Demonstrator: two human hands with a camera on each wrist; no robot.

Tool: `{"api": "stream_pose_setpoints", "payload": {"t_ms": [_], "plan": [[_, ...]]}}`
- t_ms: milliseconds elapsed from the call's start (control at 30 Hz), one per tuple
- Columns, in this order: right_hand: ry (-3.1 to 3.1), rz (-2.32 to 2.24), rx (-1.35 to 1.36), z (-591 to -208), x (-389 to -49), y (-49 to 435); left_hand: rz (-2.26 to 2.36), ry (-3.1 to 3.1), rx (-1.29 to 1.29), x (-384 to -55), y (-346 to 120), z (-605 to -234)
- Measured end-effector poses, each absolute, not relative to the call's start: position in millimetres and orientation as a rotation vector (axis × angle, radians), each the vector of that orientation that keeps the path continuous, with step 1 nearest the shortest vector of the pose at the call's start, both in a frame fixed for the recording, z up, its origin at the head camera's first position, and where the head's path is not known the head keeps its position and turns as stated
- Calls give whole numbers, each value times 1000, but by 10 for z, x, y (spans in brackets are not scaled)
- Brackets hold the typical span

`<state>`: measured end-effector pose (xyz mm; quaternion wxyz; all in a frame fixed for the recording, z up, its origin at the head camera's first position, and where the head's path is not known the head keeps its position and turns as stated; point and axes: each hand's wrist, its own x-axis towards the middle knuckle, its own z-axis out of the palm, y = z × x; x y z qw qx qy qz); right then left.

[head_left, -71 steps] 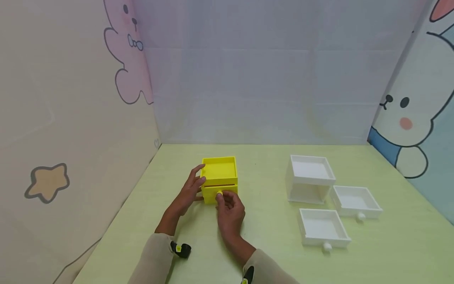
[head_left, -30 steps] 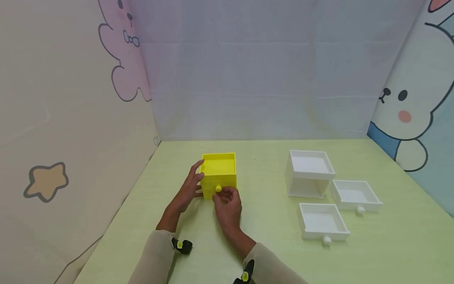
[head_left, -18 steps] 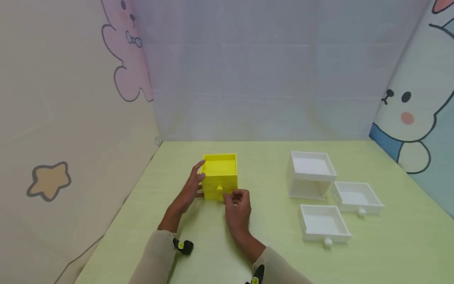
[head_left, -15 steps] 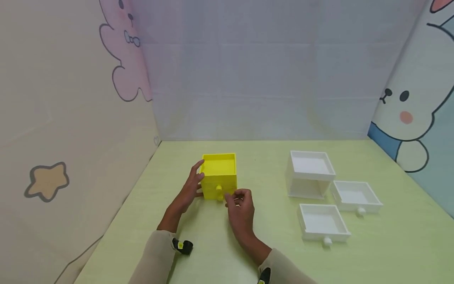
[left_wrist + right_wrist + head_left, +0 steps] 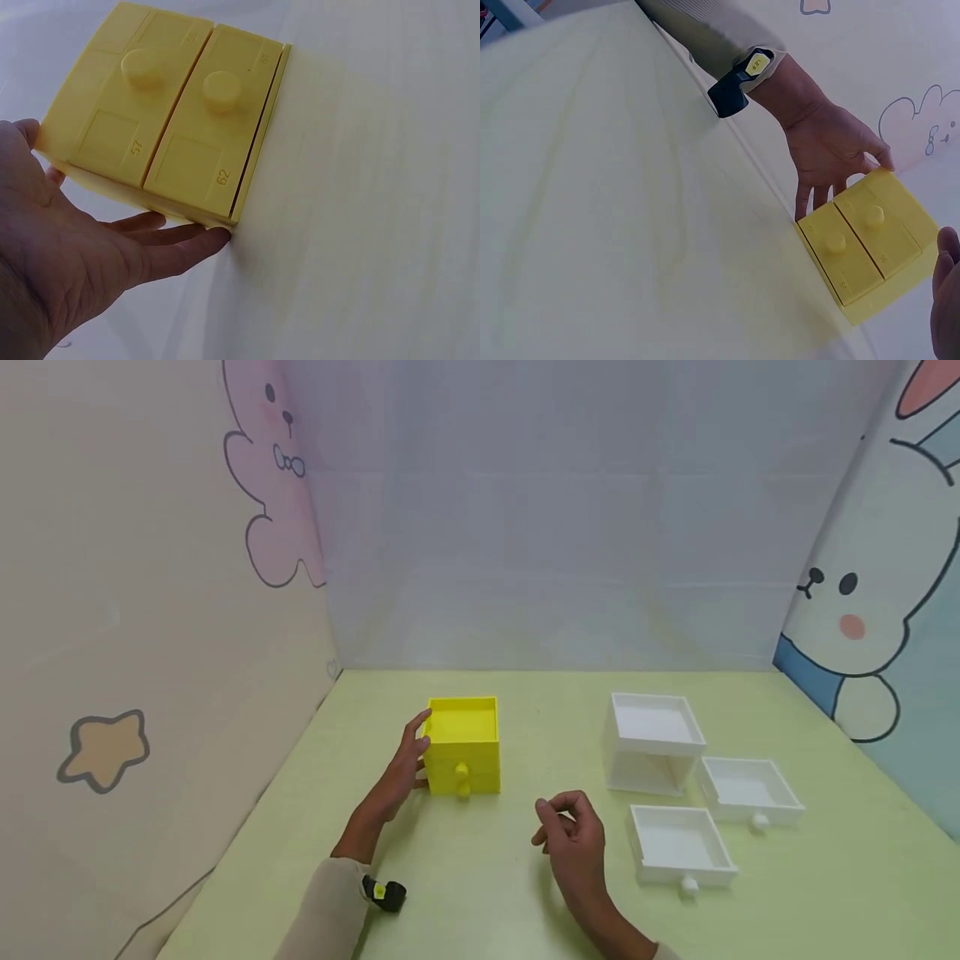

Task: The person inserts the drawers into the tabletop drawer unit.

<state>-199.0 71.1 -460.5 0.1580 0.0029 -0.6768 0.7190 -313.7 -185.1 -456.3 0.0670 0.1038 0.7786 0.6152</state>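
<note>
Two hands, head view: well apart. The left hand (image 5: 397,777) rests against the left side of a yellow cabinet (image 5: 480,756), fingers spread. The right hand (image 5: 577,843) hovers over the table (image 5: 450,893) to the cabinet's right, fingers loosely curled, nothing held.
Yellow cabinet, head view: upright on the left part of the table, shallow tray-like top facing up, its upper knob (image 5: 461,772) and lower knob (image 5: 463,791) facing the person.
White cabinet (image 5: 660,747), head view: farther right, hollow at the front, with a near white drawer (image 5: 686,874) in front and a far white drawer (image 5: 757,812) just beside it.
Drawer fronts, left wrist view: the upper drawer front (image 5: 161,86) and lower drawer front (image 5: 202,146) lie flush with thin seams; 57 and 62 are legible. The left hand's fingers lie fairly straight along the side wall.
Weight and feel, left wrist view: probably light, stiff plastic, smooth enough to slide on the table if unsteadied; thin edges may chip when dropped.
Knobs, right wrist view: round and protruding, likely the best pinch points for drawers. For lifting, opposite side walls seem safer, since drawers might slip out.
</note>
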Motion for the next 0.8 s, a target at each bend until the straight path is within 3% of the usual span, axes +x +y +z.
{"api": "stream_pose_setpoints", "payload": {"t_ms": [500,633,800], "plan": [[-1974,1745,634,-4757,-1653,1233,2007,2862,97,-3016,-1716,-4384],[-1937,1657,547,-4791,-1606,1381,2167,3085,193,-2962,-1564,-4252],[-2020,1591,202,-4747,-1512,1532,2223,3249,456,-2901,-1300,-4099]]}}
